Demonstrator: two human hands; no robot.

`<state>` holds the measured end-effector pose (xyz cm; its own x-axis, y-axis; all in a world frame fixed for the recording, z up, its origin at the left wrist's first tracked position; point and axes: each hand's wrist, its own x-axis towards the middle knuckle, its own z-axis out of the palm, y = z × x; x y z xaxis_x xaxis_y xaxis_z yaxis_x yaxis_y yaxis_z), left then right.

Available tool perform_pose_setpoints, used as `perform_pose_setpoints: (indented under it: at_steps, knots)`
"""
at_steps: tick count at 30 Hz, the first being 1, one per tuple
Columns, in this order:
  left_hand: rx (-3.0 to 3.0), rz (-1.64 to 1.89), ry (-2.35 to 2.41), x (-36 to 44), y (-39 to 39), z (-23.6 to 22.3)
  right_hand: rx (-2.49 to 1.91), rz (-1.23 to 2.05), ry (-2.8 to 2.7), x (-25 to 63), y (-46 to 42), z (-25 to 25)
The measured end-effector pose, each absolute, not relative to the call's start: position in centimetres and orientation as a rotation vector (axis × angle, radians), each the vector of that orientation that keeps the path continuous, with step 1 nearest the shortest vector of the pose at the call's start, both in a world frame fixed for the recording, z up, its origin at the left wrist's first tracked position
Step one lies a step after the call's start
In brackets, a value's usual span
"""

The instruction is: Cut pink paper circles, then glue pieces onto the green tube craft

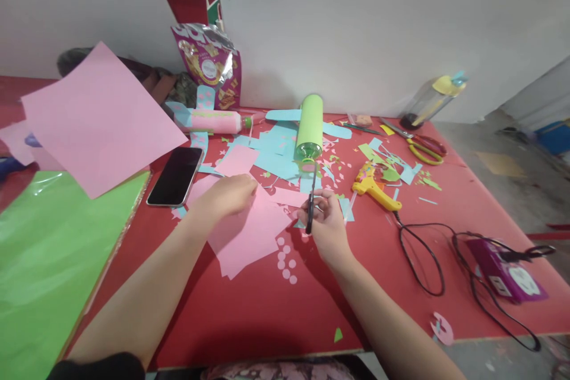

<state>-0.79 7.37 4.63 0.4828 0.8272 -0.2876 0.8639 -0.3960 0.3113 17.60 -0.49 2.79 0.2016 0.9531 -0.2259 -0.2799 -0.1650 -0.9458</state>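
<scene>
My right hand [327, 222] is closed round the black handles of a pair of scissors [310, 199] whose blades point away from me toward a green bottle [310, 126]. My left hand [229, 196] rests with curled fingers on a sheet of pink paper [249, 234] lying on the red table [285, 309], pressing it down. Several small pink paper dots [285, 261] lie just in front of the sheet, between my hands.
A black phone [176, 176] lies left of my left hand. Large pink [98, 119] and green [44, 255] sheets lie at the left. Blue scraps [271, 151], a yellow glue gun [374, 187] with black cable [427, 261], red-yellow scissors [423, 145], a pink-wrapped bottle [214, 122] and a snack bag [214, 68] are about.
</scene>
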Motion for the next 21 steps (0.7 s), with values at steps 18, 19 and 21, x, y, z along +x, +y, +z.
perform_pose_setpoints:
  at_steps: [18, 19, 21]
  knots:
    - [2.555, 0.293, 1.090, 2.6, 7.6, 1.1, -1.237, 1.322, -0.731, 17.5, -0.7, 2.7]
    - [2.549, 0.295, 1.093, 2.6, 7.6, 1.1, -1.236, 1.321, -0.735, 17.4, -0.7, 2.7]
    - [2.533, 0.299, 1.103, 2.7, 7.5, 0.9, -1.239, 1.318, -0.745, 17.4, -0.7, 2.7]
